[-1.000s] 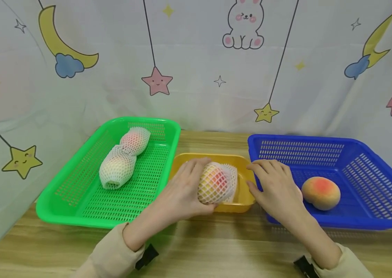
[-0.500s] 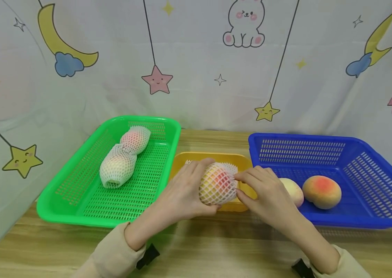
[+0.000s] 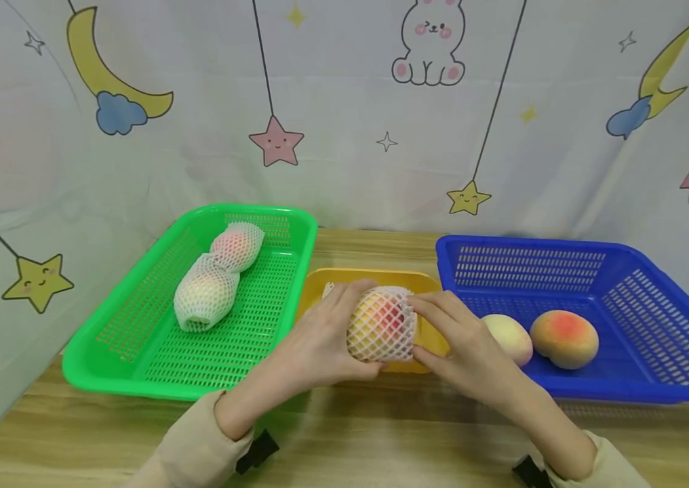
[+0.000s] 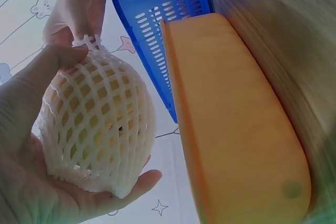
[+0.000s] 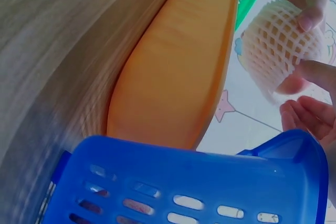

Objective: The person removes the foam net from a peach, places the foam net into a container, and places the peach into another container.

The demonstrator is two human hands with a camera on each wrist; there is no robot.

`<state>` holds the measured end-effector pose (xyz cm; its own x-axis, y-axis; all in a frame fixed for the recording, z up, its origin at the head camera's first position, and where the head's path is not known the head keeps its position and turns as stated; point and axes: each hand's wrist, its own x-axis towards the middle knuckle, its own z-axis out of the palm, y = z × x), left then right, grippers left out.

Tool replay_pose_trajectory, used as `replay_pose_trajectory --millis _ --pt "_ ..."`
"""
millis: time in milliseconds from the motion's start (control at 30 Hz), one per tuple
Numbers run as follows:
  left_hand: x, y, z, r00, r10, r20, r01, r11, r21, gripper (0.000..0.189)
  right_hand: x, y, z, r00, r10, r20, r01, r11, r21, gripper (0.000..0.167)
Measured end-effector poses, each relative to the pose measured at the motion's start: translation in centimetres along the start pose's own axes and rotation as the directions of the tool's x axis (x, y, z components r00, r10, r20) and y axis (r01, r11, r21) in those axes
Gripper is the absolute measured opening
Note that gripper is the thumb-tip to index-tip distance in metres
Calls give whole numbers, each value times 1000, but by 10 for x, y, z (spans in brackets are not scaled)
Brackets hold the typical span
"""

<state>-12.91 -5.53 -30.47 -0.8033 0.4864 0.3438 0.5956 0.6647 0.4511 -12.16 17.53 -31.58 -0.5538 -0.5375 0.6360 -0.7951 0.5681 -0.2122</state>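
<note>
A peach point(image 3: 390, 317) in a white foam net point(image 3: 375, 344) is held above the yellow box point(image 3: 432, 342). My left hand point(image 3: 320, 333) grips it from the left, thumb low and fingers over the top. On the other side, my right hand point(image 3: 469, 346) pinches the edge of the net between thumb and fingers. In the right wrist view, a bare bit of peach point(image 5: 292, 84) shows at the net's open end. The left wrist view has the net point(image 4: 97, 124) drawn over most of the fruit, cupped in the left palm.
To the left stands a green basket point(image 3: 265, 305) with two netted peaches point(image 3: 207, 295). A blue basket point(image 3: 631, 346) at the right holds a pale peach point(image 3: 509, 337) and a redder peach point(image 3: 564, 339). More white net point(image 3: 328, 288) shows in the yellow box behind the left hand.
My right hand has come left from the blue basket's edge to the net and now pinches it. The net's loose end has been drawn in around the peach. The left hand keeps its hold.
</note>
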Motion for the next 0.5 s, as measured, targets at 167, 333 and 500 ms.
replay_pose_trajectory --millis 167,333,500 --pt "0 0 -1 1000 1 10 -1 999 -34 99 -1 -2 2 1000 4 12 -5 1000 6 72" --pt "0 1 -1 1000 5 10 -4 996 -87 99 -2 -2 3 1000 4 17 -4 1000 4 79" --pt "0 3 -1 1000 -7 28 11 992 -125 101 -2 -1 3 1000 -1 27 1 1000 10 84"
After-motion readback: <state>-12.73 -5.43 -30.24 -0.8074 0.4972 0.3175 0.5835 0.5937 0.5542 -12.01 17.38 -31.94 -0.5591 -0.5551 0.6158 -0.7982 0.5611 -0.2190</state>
